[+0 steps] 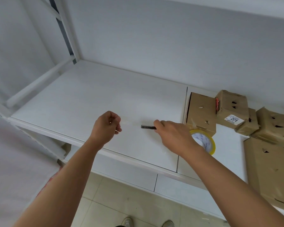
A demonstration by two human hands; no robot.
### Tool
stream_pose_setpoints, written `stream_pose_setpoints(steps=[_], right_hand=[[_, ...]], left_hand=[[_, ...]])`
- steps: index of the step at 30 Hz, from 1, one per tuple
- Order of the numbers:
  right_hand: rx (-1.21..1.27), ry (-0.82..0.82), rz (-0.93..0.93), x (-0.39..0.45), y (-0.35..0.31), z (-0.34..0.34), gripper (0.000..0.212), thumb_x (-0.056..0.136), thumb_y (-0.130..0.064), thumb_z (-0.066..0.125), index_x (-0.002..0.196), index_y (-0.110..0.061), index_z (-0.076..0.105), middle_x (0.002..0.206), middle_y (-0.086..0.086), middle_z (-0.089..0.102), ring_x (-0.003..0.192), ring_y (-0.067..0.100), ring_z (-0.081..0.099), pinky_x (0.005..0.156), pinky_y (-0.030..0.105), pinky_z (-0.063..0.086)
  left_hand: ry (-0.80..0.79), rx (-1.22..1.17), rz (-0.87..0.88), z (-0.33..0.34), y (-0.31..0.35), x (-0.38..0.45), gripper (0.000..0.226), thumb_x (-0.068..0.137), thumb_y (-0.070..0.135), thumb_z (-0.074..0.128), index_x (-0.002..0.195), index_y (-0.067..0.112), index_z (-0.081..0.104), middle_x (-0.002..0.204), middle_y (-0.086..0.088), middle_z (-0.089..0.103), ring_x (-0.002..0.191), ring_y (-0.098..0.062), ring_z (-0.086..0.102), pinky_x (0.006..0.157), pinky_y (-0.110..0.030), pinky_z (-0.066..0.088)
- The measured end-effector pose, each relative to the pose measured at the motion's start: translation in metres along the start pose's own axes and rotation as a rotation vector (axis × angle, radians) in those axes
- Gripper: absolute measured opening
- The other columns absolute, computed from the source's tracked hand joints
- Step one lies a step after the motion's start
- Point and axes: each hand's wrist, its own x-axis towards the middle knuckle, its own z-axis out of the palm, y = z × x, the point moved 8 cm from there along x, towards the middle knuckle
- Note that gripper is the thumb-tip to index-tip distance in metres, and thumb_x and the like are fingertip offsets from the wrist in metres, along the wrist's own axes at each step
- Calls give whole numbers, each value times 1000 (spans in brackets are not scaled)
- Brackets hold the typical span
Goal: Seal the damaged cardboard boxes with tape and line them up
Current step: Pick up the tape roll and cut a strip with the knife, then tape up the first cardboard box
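My left hand [106, 126] is raised over the white shelf [82, 102], fingers curled, pinching the end of a faint strip of clear tape [129, 123] that runs rightward. My right hand [172, 135] grips a dark utility knife [148, 127] whose blade points left toward the strip. A yellow-rimmed tape roll [205, 141] stands on edge behind my right wrist, partly hidden by it. Several brown cardboard boxes with small tears are piled at the right: one upright [201, 112], one with a white label [231, 107], another [274, 126], and a large flat one [269, 174].
The shelf's left and middle panels are bare white, with a seam [181, 128] between panels. White uprights and a crossbar [36, 84] stand at the far left. A lower shelf [125, 174] and tiled floor with my shoes [127, 222] lie below.
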Motion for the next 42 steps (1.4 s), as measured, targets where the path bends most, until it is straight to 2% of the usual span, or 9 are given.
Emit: stream_pose_setpoints(steps=[7,13,18,24,26,29,32,37,42], right_hand=[[22,-264,136,-21,67,6,20,98,-20,46,87,-24,30,71,-6,38,61,18,40,46,32,24],[153,-188,117,18,68,22,15,101,-24,47,100,-16,59,95,1,48,77,26,55,59,36,36],[41,-368,-32,35,19,87,21,101,-14,45,110,-9,62,112,7,55,100,27,57,69,32,34],[18,-390,16,30,21,97,21,100,-14,43,105,-5,62,111,9,53,98,29,56,73,35,41],[397,-245,234,25,38,72,20,100,-18,43,89,-10,58,97,4,58,90,24,57,71,33,41],[1543,-22,693,-10,58,36,46,100,-52,39,101,-17,69,92,-4,75,83,16,67,67,26,48],[1922,-91,557,-42,43,8,80,81,-82,42,128,-19,57,114,8,73,103,27,70,75,28,56],[1696,223,703,-94,71,-12,4,93,-15,65,90,-14,67,86,9,76,74,18,71,63,24,52],[1630,412,783,-163,121,-19,13,92,0,62,83,-7,68,73,12,73,61,17,66,58,22,52]], left_hand=[[295,9,6,-97,-5,13,29,96,-3,46,79,18,53,71,-12,55,46,-5,62,50,-24,55],[73,59,21,-89,17,15,16,98,9,55,84,13,60,65,-5,62,55,-15,67,56,-28,58],[-86,101,89,-45,46,-3,13,98,11,56,85,11,59,60,3,63,57,-17,67,59,-28,56],[-173,130,169,-14,76,-18,12,97,7,55,86,10,59,60,3,63,58,-17,68,57,-24,54],[-191,129,196,-7,85,-19,12,97,8,54,86,11,59,61,3,63,59,-18,69,57,-24,54],[-215,142,248,9,98,-20,14,96,10,55,84,15,59,63,4,64,59,-18,70,58,-24,54],[-280,160,300,38,110,-24,15,96,12,54,83,19,58,64,6,65,59,-16,70,57,-23,54],[-405,171,347,103,131,-40,20,94,15,53,79,27,58,68,4,67,60,-15,70,58,-33,55],[-539,156,338,179,150,-69,16,92,8,54,85,20,61,69,2,70,60,-16,69,58,-24,54]])
